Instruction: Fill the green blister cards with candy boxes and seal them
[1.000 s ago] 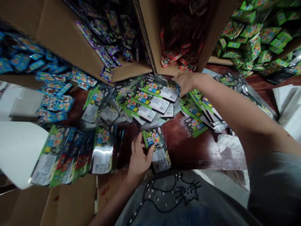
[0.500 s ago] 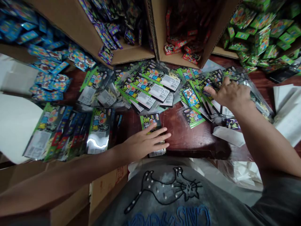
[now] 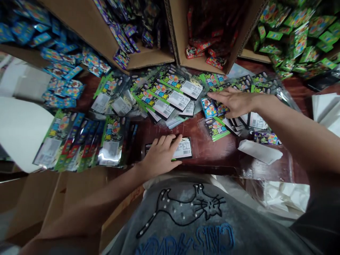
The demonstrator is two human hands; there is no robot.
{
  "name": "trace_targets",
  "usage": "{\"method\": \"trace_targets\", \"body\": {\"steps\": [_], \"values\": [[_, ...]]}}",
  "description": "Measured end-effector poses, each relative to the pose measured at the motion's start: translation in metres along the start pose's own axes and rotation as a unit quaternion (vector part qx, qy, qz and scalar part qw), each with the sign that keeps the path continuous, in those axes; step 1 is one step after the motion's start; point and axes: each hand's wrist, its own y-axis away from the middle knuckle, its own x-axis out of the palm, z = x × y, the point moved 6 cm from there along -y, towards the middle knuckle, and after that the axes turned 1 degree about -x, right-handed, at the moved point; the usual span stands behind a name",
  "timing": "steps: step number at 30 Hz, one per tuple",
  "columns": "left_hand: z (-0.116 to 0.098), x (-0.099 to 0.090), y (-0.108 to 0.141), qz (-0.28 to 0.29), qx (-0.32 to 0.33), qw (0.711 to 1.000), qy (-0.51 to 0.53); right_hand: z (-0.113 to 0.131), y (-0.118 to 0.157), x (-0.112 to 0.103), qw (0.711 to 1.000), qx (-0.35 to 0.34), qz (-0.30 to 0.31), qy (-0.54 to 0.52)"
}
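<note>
A printed bag [image 3: 184,148] lies sideways at the table's front edge, its white label up. My left hand [image 3: 162,154] rests on its left part, fingers together and bent over it. My right hand [image 3: 233,102] reaches over the right-hand pile of printed bags, palm down, fingers stretched out above small packets. A blue packet [image 3: 208,108] shows just left of its fingertips, with a purple one partly hidden beneath them. What the right fingers touch underneath is hidden.
Cardboard boxes hold purple [image 3: 124,37], red [image 3: 202,47] and green packets [image 3: 297,42]. Blue packets [image 3: 63,88] spill at the left. Filled bags [image 3: 50,148] stand in a row at the front left. Printed bags [image 3: 170,95] fan out centrally. A white paper piece [image 3: 260,151] lies right.
The bag under my left hand has turned from upright to sideways. My right hand has moved left to the small packets, and the blue packet has shifted left, with a purple one now beside it.
</note>
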Motion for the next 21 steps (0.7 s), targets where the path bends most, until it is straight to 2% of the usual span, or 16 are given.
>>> {"method": "trace_targets", "body": {"steps": [2, 5, 10, 14, 17, 21], "values": [[0.003, 0.006, 0.004, -0.005, -0.015, 1.000, 0.026, 0.009, -0.009, 0.006, 0.998, -0.045, -0.022, -0.035], [0.004, 0.012, 0.011, -0.013, -0.044, 0.997, 0.064, 0.027, -0.019, 0.018, 0.994, -0.062, -0.065, -0.061], [0.002, 0.021, 0.018, -0.055, -0.069, 0.990, 0.110, 0.065, -0.025, 0.038, 0.979, 0.039, -0.184, -0.075], [0.005, 0.024, 0.025, -0.103, -0.079, 0.983, 0.130, 0.097, -0.010, 0.042, 0.958, 0.090, -0.263, -0.070], [0.013, 0.024, 0.031, -0.127, -0.116, 0.974, 0.144, 0.125, 0.012, 0.046, 0.959, 0.065, -0.269, -0.062], [0.024, 0.023, 0.034, -0.148, -0.122, 0.969, 0.154, 0.161, 0.033, 0.064, 0.972, 0.017, -0.214, -0.095]]}}
